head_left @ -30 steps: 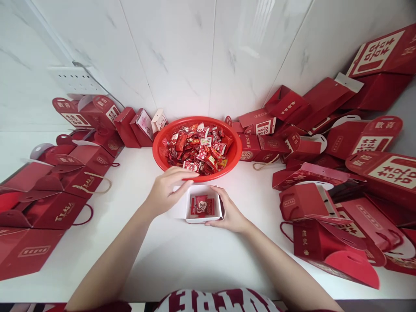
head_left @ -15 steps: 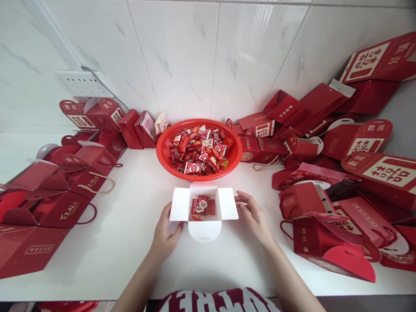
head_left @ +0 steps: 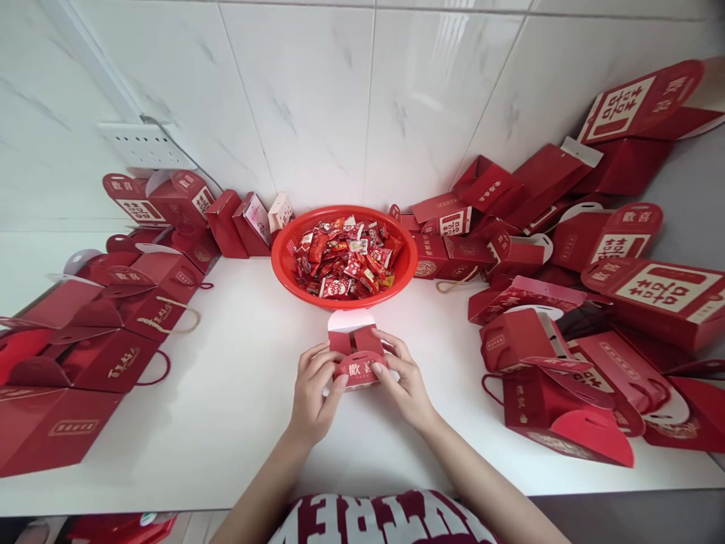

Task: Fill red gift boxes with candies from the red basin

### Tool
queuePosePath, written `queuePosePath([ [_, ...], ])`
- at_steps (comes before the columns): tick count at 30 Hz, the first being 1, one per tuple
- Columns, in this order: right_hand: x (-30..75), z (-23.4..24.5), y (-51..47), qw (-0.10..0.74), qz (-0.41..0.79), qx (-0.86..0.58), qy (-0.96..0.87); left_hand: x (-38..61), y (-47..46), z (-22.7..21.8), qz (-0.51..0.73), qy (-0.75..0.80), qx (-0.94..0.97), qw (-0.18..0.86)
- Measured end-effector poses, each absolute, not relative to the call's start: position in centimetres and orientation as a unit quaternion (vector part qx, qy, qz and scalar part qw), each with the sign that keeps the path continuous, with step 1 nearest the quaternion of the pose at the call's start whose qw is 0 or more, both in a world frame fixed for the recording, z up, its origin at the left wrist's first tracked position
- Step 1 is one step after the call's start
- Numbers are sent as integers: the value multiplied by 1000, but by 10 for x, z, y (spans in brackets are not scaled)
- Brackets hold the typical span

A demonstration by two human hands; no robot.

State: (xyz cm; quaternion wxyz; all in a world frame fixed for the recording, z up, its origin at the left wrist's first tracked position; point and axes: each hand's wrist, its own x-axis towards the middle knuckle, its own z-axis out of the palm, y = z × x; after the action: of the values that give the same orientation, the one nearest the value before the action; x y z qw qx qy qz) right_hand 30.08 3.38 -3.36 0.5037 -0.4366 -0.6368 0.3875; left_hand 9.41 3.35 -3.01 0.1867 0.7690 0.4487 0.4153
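Our left hand (head_left: 316, 389) and right hand (head_left: 405, 384) pinch the small red box (head_left: 359, 360) by its near flap, below the candy basket (head_left: 345, 303); uneven thumb pressure could crease that flap.

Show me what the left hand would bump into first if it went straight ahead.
The small red box, which the left hand is touching. Beyond that, probably the red basket, though depth is hard to judge here.
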Motion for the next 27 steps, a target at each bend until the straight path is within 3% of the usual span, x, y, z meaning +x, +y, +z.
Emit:
queuePosePath([
  [5,296,-31,51,509,478,-464,-545,101,36,-32,500,452,681,286],
  [8,299,-30,60,467,552,-407,-558,97,37,-33,488,423,667,371],
  [12,299,-31,58,487,566,-360,-559,95,37,-35,449,417,668,422],
  [19,307,-38,46,469,579,-341,-573,94,35,-41,447,413,675,417],
  [27,304,-30,35,429,482,-348,-681,82,31,-41,466,409,717,318],
])
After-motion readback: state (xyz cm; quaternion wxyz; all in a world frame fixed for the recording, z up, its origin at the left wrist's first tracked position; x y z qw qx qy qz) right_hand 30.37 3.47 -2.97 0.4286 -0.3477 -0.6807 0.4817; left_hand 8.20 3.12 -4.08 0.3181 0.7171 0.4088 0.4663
